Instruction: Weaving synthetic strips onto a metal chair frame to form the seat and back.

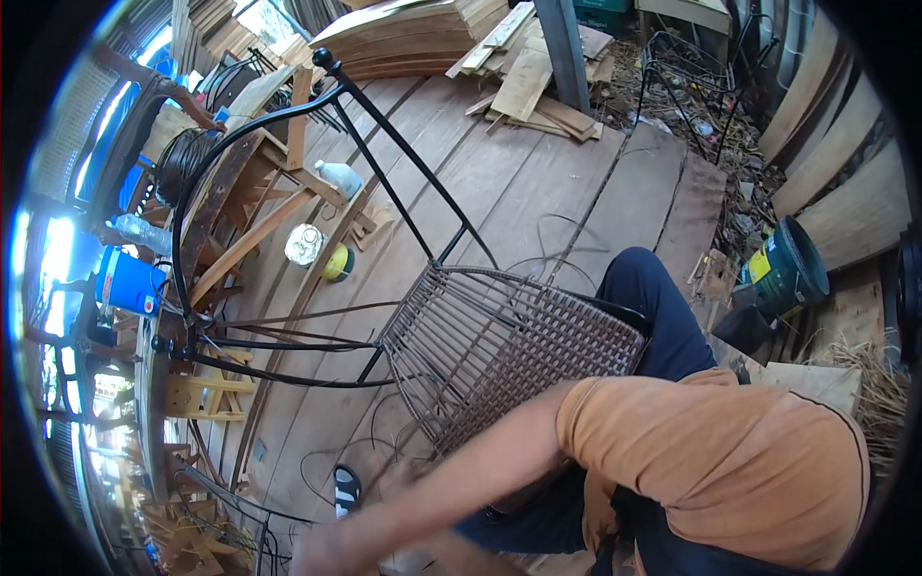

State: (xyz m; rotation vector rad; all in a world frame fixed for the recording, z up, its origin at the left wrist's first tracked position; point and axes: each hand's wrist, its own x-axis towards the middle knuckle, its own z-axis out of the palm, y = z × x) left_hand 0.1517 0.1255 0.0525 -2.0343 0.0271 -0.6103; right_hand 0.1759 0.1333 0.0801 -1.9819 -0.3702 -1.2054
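Observation:
A chair with a black metal frame (423, 180) lies tipped over in front of me, its ball-tipped legs pointing to the upper left. Brown wicker (567, 331) covers part of it, tightly woven toward my knee and with open parallel strands on the far side. My right arm reaches across the lower edge of the weaving, and my right hand (331, 549) is smeared by motion near the bottom of the picture. Close by, my left hand (399, 480) is also blurred, just below the chair's wicker edge. Whether either hand holds a strand cannot be made out.
Loose dark strands (336, 446) curl over the plank floor (384, 120). A sandal (347, 492) on a foot shows nearby. A wooden bench (317, 274), a white-topped pot (305, 246) and a blue bucket (130, 280) stand left. Right are a dark green bucket (792, 264) and boards (528, 82).

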